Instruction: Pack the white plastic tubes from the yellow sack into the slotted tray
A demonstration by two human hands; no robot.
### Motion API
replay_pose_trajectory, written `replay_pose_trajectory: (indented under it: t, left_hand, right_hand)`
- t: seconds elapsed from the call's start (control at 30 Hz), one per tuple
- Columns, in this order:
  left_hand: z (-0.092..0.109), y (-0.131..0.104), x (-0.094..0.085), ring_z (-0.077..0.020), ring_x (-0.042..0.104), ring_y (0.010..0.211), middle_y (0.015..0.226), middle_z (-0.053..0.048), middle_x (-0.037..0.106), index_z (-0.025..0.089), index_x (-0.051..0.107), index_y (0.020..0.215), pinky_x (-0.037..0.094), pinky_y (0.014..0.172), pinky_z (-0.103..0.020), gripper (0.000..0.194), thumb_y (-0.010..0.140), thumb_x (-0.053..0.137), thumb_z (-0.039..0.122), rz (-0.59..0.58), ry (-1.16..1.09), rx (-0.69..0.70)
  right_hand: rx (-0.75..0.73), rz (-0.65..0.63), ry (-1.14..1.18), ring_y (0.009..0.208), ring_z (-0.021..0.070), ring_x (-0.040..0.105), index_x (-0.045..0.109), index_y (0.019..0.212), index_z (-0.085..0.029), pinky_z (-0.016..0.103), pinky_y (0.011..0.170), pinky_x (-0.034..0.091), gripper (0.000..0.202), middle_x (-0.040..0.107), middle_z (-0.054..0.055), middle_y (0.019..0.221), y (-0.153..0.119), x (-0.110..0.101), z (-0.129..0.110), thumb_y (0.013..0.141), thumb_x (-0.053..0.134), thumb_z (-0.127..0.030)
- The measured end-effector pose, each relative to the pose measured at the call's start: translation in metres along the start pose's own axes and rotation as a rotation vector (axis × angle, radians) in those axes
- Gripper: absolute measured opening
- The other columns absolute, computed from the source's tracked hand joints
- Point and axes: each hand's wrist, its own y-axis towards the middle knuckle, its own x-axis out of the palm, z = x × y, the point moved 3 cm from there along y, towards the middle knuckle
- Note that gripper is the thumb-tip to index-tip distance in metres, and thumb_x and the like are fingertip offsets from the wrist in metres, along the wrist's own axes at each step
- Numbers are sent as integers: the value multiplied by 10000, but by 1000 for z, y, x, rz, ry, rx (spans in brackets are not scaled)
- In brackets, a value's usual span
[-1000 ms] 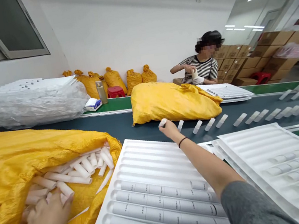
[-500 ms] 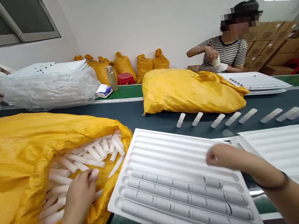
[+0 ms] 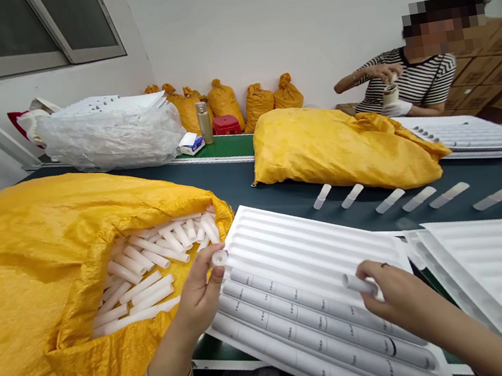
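We judge that the likeliest trouble is a slip at our left hand [image 3: 200,294], whose thumb and fingertips pinch a short white tube [image 3: 219,258] at the tray's left edge: little of it is covered, so a loosened thumb could drop it back toward the open yellow sack [image 3: 71,226] or onto the rows below. Our right hand [image 3: 398,292] has its thumb and forefinger closed about the right end of a short grey tube [image 3: 354,283], over the right half of the white tray [image 3: 305,230]; we cannot tell whether it is lifted clear or rests in its groove. A careless sweep there could roll it, or jostle the printed grey tubes [image 3: 301,326] lying end to end in the nearer grooves. The tray's near side reaches past the edge of the counter [image 3: 226,346], so pressing down there might tip it. As for pose, our left forearm rises from the near side, wrist bent toward the right, the tube's hollow end facing us. Our right forearm comes in from the near right corner, slanting far and left, back of the hand uppermost, other fingers curled under. Loose white tubes [image 3: 151,293] fill the sack's mouth, left of both hands.
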Motion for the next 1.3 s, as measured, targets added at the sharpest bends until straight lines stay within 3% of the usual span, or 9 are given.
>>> replay_pose_trajectory:
  t: [0.13,0.27,0.4,0.5,0.73,0.87,1.03,1.13,1.3]
  left_hand:
    - [21,1,20,-163,573,1073,1157,-65,608,255,452,1317,469,926,-299,374,944,441,228,-177,183,104]
    - [40,4,26,-161,626,941,1019,-56,665,188,533,1201,499,838,-272,299,912,526,266,-196,304,180]
    - [49,2,21,-181,633,935,1001,-72,675,150,553,1165,502,838,-292,301,897,558,286,-194,411,218]
    - [52,0,15,-189,609,1014,1067,-91,659,134,526,1220,481,903,-305,372,887,575,291,-197,434,241]
    - [47,-2,5,-155,611,915,963,-55,655,159,566,1160,488,822,-263,268,901,540,224,-170,390,153]
    - [50,-6,6,-184,584,934,972,-79,637,144,550,1183,478,848,-304,304,881,562,176,-91,451,259]
    - [59,-5,10,-213,569,890,986,-103,642,137,494,1248,481,811,-361,399,858,570,107,-16,634,421]
    - [63,-4,14,-211,572,867,977,-98,649,142,481,1261,484,786,-364,419,854,570,93,-13,689,479]
    - [73,-12,17,-207,569,866,946,-111,642,92,507,1216,487,786,-354,378,843,557,50,9,658,478]
  right_hand:
    - [-189,120,416,697,166,584,560,1037,-212,290,618,498,195,622,48,851,25,-22,-53,858,523,-282]
    - [-432,216,721,782,163,605,577,1108,-213,287,681,528,238,641,72,944,49,-27,-99,875,555,-258]
    - [-672,224,721,1038,203,599,592,1136,-220,355,871,521,261,628,99,1108,60,-34,-119,887,533,-168]
    - [-815,217,610,1100,204,574,583,1176,-221,372,925,501,311,623,102,1136,61,-39,-124,891,507,-121]
    - [-757,251,577,1030,187,606,562,1192,-210,336,901,491,289,653,88,1082,67,-38,-120,906,531,-187]
    - [-563,150,621,830,177,645,613,1131,-192,302,740,516,272,685,87,993,70,-33,-115,897,554,-316]
    - [-312,-80,1006,619,128,586,632,1058,-145,256,583,504,336,617,32,719,71,-26,-116,875,562,-419]
    - [-255,-181,1145,618,116,573,626,1036,-136,252,590,505,347,606,29,734,70,-21,-120,846,606,-426]
    - [-251,-217,1229,607,106,554,612,1043,-140,238,584,487,344,597,24,730,62,-10,-127,859,593,-430]
